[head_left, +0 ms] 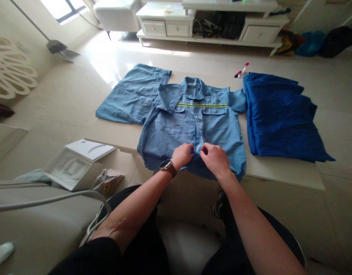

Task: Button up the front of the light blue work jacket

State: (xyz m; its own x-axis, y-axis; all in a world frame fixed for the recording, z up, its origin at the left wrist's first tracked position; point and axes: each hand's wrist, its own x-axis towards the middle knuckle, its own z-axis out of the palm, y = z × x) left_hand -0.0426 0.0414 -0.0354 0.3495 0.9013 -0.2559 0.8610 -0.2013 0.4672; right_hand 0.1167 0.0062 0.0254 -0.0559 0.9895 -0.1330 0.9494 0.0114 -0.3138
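Observation:
A light blue short-sleeved work shirt (172, 126) with yellow stripes across the chest lies face up, its collar away from me. My left hand (184, 154), a watch on its wrist, is closed on the left side of the front opening near the hem. Just beside it, my right hand (214, 157) pinches the opposite edge of the opening. The placket gapes a little between the hands; the fingertips partly hide the cloth there. Higher up, the two front edges lie together below the collar.
The shirt lies on a low pale table (281, 172). Folded light blue clothing (130, 93) is to its left, a dark blue folded stack (279, 118) to its right. Small red-capped bottles (245, 69) stand behind. A white box (75, 164) sits left, near a sofa (44, 221).

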